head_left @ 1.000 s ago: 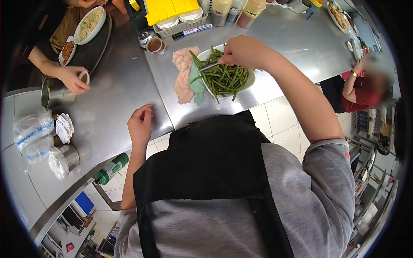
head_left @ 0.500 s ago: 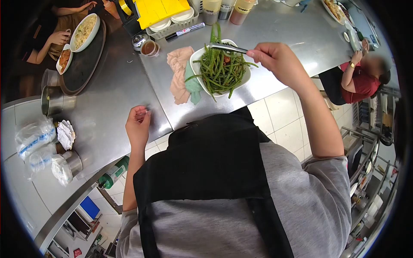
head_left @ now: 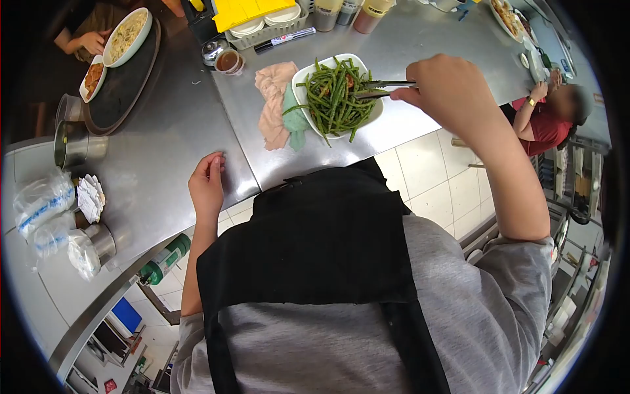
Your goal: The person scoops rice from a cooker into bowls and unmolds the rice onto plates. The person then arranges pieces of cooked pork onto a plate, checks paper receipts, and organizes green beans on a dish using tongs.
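Note:
My right hand (head_left: 446, 88) grips metal tongs (head_left: 387, 84), their tips spread at the right side of a heap of green beans (head_left: 338, 102). The beans fill a white square bowl (head_left: 359, 64), with a few hanging past its rim. Small reddish-brown bits show among them. My left hand (head_left: 208, 180) rests by the front edge of the steel counter, fingers curled together; whether anything is in them is hidden. Left of the bowl lie a crumpled peach cloth (head_left: 272, 108) and a green cloth (head_left: 295, 121), which touches the bowl.
Behind the bowl are a marker (head_left: 285, 40), a sauce cup (head_left: 230, 62), a grey basket (head_left: 262, 36) and sauce bottles (head_left: 374, 14). A dark round tray (head_left: 128, 98) with two filled dishes is at left, beside metal containers (head_left: 72, 143). Another person (head_left: 548, 118) stands at right.
My right hand has moved right and turned, and the tongs have opened and dropped from the top of the beans to their right side. The upright bean bunch is down.

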Available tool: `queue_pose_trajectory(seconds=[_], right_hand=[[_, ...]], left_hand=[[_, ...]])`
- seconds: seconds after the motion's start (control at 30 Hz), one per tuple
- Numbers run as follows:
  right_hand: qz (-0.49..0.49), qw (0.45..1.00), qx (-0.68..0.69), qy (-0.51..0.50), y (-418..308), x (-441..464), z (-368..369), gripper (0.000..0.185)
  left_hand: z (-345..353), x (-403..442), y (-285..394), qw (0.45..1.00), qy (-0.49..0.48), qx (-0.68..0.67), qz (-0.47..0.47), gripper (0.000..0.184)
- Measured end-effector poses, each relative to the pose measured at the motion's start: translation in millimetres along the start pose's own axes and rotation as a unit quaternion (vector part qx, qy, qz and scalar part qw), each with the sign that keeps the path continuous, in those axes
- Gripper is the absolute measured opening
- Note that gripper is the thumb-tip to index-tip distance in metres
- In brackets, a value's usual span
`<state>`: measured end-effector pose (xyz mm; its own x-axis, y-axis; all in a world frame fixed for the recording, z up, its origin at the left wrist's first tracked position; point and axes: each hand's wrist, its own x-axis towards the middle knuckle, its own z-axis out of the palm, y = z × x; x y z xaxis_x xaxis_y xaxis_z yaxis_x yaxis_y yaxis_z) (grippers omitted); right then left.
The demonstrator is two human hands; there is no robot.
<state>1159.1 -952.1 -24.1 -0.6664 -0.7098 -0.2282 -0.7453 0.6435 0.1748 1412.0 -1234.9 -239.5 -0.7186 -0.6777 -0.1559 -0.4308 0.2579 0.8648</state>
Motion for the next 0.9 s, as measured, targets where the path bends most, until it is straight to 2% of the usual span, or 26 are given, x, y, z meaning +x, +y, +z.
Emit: queue_pose_trajectory(seconds=[0.07,0.17,0.27,0.37,0.43,0.5,0.53,0.57,0.6,0.7,0.73,0.8,0.83,0.87,0.9], right_hand=[[-0.067,0.993,-0.048,0.081,-8,-8,6,0.034],[-0.131,0.983,-0.051,0.121,-27,-13,46,0.021],[-0.170,0.968,-0.075,0.168,-39,-4,72,0.005],[-0.160,0.968,-0.088,0.169,-48,10,75,0.006],[-0.162,0.969,-0.087,0.165,-52,22,73,0.004],[-0.170,0.973,-0.111,0.109,-53,39,72,0.027],[-0.168,0.973,-0.110,0.110,-53,48,68,0.027],[-0.185,0.972,-0.134,0.049,-54,58,63,0.025],[-0.202,0.967,-0.158,-0.012,-52,64,59,0.024],[-0.234,0.961,-0.145,-0.028,-45,75,58,0.020],[-0.232,0.962,-0.144,-0.026,-43,73,58,0.020],[-0.189,0.981,-0.035,0.001,-32,63,59,0.021],[-0.187,0.982,-0.037,0.002,-25,58,62,0.021],[-0.155,0.986,0.050,0.030,-17,52,68,0.024],[-0.122,0.981,0.137,0.056,-11,46,72,0.027]], left_hand=[[-3,-2,0,1.000,0.015,0.006,-0.007,0.019],[-12,0,-12,0.999,0.020,0.045,0.016,0.020],[-19,1,-12,0.999,0.021,0.040,-0.010,0.018],[-22,-3,0,0.998,0.040,0.042,-0.011,0.017],[-20,-4,2,0.998,0.048,0.045,0.003,0.016],[-17,-5,6,0.997,0.053,0.049,0.017,0.016],[-15,-5,9,0.993,0.049,0.083,0.065,0.018],[-13,-6,13,0.986,0.044,0.117,0.113,0.019],[-7,-6,20,0.985,0.043,0.118,0.115,0.019],[18,0,53,0.981,0.013,0.099,0.168,0.021],[27,3,65,0.981,-0.018,0.065,0.181,0.022],[46,10,82,0.979,-0.050,0.030,0.196,0.024],[55,14,88,0.983,-0.078,-0.100,0.131,0.030],[63,19,93,0.966,-0.105,-0.228,0.063,0.037],[71,25,97,0.966,-0.105,-0.228,0.063,0.037]])
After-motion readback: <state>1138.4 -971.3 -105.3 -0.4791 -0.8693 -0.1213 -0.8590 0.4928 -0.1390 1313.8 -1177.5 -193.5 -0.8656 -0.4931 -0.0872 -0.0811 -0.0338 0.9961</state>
